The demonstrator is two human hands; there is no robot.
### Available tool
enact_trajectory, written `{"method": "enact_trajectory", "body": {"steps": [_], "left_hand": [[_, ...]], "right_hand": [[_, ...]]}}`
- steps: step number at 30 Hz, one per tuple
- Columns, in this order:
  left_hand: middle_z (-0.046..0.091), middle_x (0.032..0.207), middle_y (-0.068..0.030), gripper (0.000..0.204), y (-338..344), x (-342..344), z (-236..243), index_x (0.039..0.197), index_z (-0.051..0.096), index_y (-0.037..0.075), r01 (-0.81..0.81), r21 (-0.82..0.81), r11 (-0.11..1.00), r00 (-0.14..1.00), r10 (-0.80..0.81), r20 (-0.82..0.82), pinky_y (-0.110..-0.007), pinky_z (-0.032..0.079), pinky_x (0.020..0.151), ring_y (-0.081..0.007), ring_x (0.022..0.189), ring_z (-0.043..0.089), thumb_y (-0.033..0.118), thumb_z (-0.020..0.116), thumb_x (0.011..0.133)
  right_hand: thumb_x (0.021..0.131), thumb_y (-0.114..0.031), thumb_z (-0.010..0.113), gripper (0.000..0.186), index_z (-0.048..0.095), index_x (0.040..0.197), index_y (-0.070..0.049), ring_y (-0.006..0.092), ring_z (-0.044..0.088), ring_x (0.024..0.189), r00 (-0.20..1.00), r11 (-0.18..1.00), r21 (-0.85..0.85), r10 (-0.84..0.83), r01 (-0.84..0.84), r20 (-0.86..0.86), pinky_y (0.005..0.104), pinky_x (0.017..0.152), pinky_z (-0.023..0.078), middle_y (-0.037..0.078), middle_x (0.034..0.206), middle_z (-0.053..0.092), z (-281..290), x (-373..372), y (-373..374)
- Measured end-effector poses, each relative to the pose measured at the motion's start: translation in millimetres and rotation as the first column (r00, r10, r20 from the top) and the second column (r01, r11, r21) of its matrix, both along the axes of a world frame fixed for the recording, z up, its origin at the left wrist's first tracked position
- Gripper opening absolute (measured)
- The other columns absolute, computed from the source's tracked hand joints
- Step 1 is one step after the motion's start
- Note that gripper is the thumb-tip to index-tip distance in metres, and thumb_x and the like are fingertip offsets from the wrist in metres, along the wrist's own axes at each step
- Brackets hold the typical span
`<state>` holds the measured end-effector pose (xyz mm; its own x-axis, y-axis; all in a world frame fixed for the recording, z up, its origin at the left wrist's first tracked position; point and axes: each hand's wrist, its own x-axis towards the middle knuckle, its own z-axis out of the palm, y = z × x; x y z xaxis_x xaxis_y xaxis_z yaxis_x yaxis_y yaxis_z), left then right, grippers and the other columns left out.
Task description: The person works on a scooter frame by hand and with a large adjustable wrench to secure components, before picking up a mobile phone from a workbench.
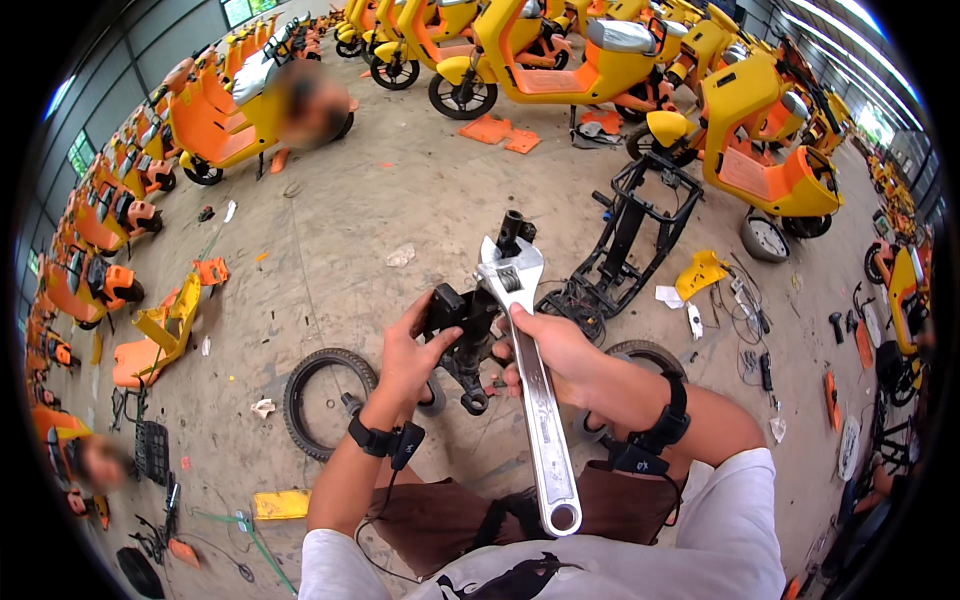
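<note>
- The wrench (545, 440), a large silver adjustable one, stands in front of the person's body, with its head up and its handle end down, over the brown garment (420, 525) on the legs.
- The right hand (565, 350) is closed on the upper handle of the wrench: the thumb lies along the front of it, and the other fingers bend behind, partly hidden.
- The left hand (403, 355) is to the left of the wrench. Its thumb and fingers are moderately apart, clamped on the block-like end of a black part (468, 352).
- This black part is just beside the wrench, and partly behind it; its upright tube shows at the wrench's head. Whether the wrench's jaws touch the tube, one cannot tell.
- Left of the wrench, on the floor, lies a tyre (291, 400).
- Right of the wrench and farther away lie a black frame (625, 245) and a yellow panel (703, 273).
</note>
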<state>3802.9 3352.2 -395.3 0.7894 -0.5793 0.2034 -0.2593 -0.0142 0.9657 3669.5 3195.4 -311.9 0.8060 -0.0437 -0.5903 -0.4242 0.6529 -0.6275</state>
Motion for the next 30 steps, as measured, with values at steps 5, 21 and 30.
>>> {"method": "enact_trajectory", "body": {"steps": [5, 21, 30], "left_hand": [[0.058, 0.120, -0.0157, 0.064, 2, 1, -4, 0.131, 0.043, -0.007, -0.044, 0.074, 0.996, 0.998, 0.046, -0.032, -0.032, 0.044, 0.094, -0.0192, 0.109, 0.055, 0.003, 0.073, 0.075], [0.061, 0.066, -0.0027, 0.031, -28, -85, 48, 0.093, 0.062, -0.002, -0.055, -0.046, 0.997, 0.953, 0.039, -0.301, -0.022, 0.038, 0.053, -0.0055, 0.062, 0.050, 0.028, 0.064, 0.089], [0.063, 0.064, -0.0064, 0.027, -47, -99, 61, 0.081, 0.063, -0.006, -0.086, -0.082, 0.993, 0.937, 0.052, -0.346, -0.021, 0.040, 0.041, -0.0075, 0.049, 0.057, 0.019, 0.072, 0.082]], "right_hand": [[0.098, -0.041, 0.039, 0.034, 0.039, 0.104, -0.008, 0.0264, 0.058, 0.058, 0.999, 0.998, 0.054, -0.018, 0.016, 0.042, 0.0464, 0.058, 0.053, 0.008, 0.077, 0.052, -1, 0, 11], [0.100, -0.038, 0.031, 0.039, 0.042, 0.117, -0.005, 0.0104, 0.044, 0.042, 0.924, 0.933, -0.323, -0.022, 0.156, 0.381, 0.0237, 0.041, 0.036, 0.003, 0.064, 0.048, -51, -48, 29], [0.101, -0.037, 0.029, 0.039, 0.041, 0.118, -0.005, 0.0103, 0.045, 0.041, 0.911, 0.952, -0.258, -0.044, 0.162, 0.410, 0.0234, 0.039, 0.037, 0.004, 0.064, 0.049, -53, -51, 26]]}}
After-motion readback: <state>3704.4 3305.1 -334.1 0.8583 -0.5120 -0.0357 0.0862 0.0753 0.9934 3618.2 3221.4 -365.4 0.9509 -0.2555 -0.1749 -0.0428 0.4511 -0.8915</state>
